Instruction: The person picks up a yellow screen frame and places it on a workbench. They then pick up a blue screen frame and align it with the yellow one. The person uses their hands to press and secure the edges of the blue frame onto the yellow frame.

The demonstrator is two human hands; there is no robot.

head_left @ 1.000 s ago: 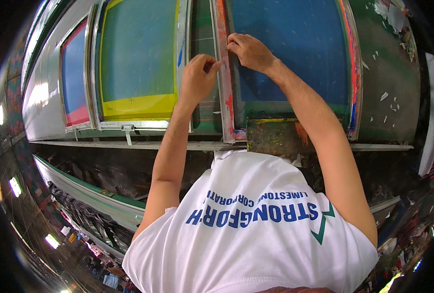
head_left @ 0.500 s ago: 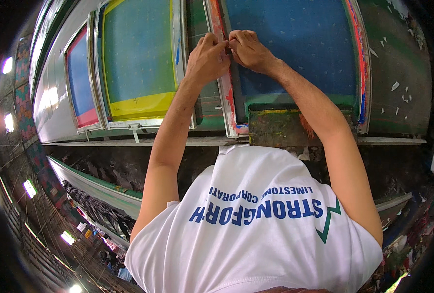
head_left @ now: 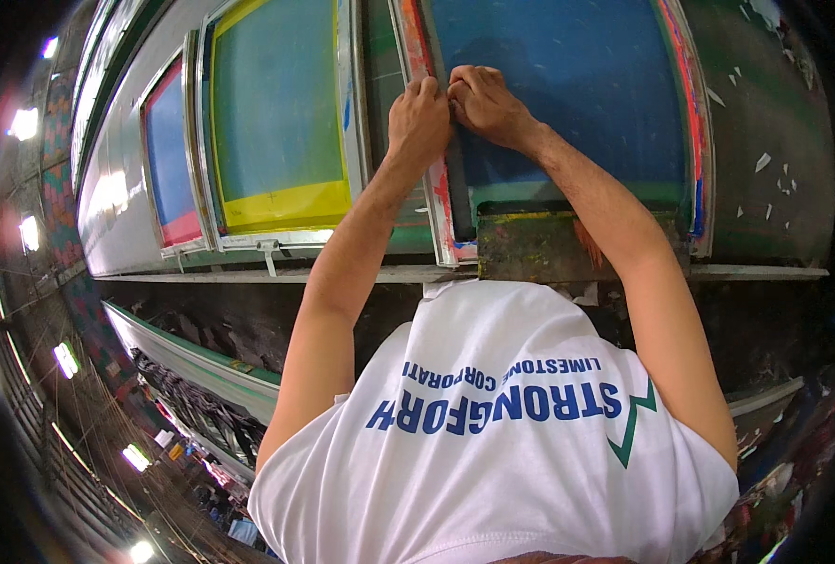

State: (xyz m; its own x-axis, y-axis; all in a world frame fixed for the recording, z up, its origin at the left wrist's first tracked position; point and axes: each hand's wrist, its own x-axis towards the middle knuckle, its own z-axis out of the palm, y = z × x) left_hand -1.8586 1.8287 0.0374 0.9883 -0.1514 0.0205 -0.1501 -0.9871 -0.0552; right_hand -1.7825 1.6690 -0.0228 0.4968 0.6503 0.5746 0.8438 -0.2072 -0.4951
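Note:
My left hand (head_left: 419, 120) and my right hand (head_left: 495, 105) are closed and nearly touching at the fingertips. They meet over the left side bar (head_left: 442, 209) of a large blue screen-printing frame (head_left: 568, 103), whose bar is smeared with red paint. Both sets of fingers curl inward in a pinch. Whatever they hold, if anything, is hidden or too small to make out. The blue mesh lies under my right hand and forearm. At the mesh's near end sits a dark, paint-stained board (head_left: 540, 246).
Left of my arms lie a yellow-bordered screen (head_left: 276, 122) and a smaller pink-bordered screen (head_left: 165, 150), both in metal frames. A metal rail (head_left: 342, 274) runs along the table's near edge. White scraps (head_left: 763, 162) are scattered on the dark surface at right.
My left hand has shifted slightly right and toward me, closer to the right one. My right hand has moved a little right. Both stay closed.

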